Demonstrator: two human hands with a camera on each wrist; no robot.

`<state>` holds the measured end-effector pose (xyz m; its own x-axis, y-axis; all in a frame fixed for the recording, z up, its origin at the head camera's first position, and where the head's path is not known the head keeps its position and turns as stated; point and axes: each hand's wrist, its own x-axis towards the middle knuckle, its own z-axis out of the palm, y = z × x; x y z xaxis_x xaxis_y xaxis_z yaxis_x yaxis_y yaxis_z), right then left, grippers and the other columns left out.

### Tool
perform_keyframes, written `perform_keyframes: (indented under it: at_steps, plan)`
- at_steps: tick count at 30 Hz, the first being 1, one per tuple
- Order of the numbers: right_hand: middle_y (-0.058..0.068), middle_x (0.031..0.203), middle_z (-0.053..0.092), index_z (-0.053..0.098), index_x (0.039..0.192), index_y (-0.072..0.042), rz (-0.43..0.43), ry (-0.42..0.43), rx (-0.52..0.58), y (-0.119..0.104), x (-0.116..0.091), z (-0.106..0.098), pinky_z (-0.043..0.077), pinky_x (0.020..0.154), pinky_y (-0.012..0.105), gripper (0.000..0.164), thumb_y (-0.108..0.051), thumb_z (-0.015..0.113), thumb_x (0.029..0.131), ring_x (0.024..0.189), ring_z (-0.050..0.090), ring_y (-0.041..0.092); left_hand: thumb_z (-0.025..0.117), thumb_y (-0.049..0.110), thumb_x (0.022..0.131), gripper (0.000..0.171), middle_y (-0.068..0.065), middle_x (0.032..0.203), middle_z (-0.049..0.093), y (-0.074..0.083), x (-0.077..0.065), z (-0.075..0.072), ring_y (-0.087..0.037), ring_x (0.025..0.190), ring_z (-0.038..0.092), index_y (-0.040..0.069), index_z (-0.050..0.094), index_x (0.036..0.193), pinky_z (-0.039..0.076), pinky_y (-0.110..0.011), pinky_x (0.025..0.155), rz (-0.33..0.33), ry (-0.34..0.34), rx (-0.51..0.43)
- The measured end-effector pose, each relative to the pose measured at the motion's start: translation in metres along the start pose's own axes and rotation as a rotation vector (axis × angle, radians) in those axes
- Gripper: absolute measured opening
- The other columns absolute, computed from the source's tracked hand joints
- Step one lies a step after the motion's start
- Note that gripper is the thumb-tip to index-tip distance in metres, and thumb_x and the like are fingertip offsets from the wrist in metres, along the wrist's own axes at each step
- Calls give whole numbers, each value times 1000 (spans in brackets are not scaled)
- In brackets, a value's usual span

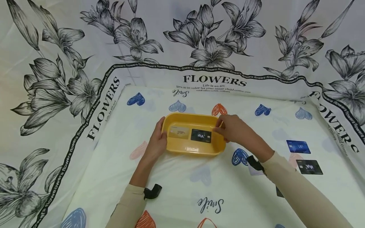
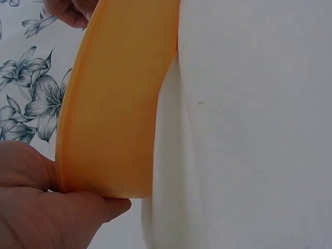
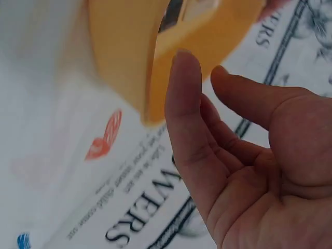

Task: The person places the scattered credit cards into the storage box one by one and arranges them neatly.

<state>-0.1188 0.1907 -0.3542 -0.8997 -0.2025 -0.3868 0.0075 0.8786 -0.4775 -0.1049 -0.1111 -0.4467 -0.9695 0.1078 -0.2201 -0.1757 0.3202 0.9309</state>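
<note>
A yellow tray point(image 1: 196, 150) sits in the middle of the patterned cloth. Inside it lie a gold card point(image 1: 178, 132) and, to its right, a black Vip card point(image 1: 201, 136), side by side and flat. My left hand point(image 1: 157, 139) grips the tray's left end, with the thumb by the rim and the fingers along the outer wall point(image 2: 114, 104). Over the tray's right end is my right hand point(image 1: 232, 128). In the right wrist view its index finger point(image 3: 185, 98) and thumb point(image 3: 244, 91) stand apart with nothing between them, and the other fingers are bent.
On the right side lie a blue VIP card point(image 1: 298, 146) and another black Vip card point(image 1: 309, 167). A pale card point(image 1: 255, 171) and a dark card point(image 1: 279, 192) are partly hidden by my right arm. The cloth point(image 1: 176, 180) carries printed hearts and lettering.
</note>
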Motion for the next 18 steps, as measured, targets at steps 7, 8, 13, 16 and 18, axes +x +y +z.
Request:
perform_keyframes:
  at_steps: [7,8,13,16,18]
  plan:
    - [13,100,72,65,121,-3,20,102,51,52,-41,-29,64,64,32,35,-33,67,106,74,73,21,36,14,113,64,9,176,17,1,-1,-4,-18,164,11,32,15,171,11,-46,132,-12,10,4]
    - [12,98,72,65,122,-1,22,112,57,63,-46,-33,64,64,33,37,-34,67,106,74,73,21,36,14,113,64,9,176,17,1,-1,-5,-18,164,11,32,15,171,11,-46,132,-10,11,2]
    - [10,95,73,61,124,7,64,124,61,121,-72,-48,65,65,35,50,-40,63,107,77,74,21,36,13,113,64,9,176,17,0,-1,-6,-18,164,11,31,15,171,10,-46,133,-14,15,-10]
    - [11,96,74,58,127,11,126,121,52,155,-87,-58,65,65,35,60,-46,60,107,78,74,22,36,12,113,65,8,176,17,-1,0,-5,-19,164,11,29,15,171,10,-47,133,-23,16,-8]
    - [14,97,75,55,129,14,164,126,15,178,-95,-68,63,64,35,66,-49,56,108,78,73,24,36,11,112,65,7,177,17,-1,-1,-4,-19,164,11,28,15,171,11,-47,132,-21,17,-2]
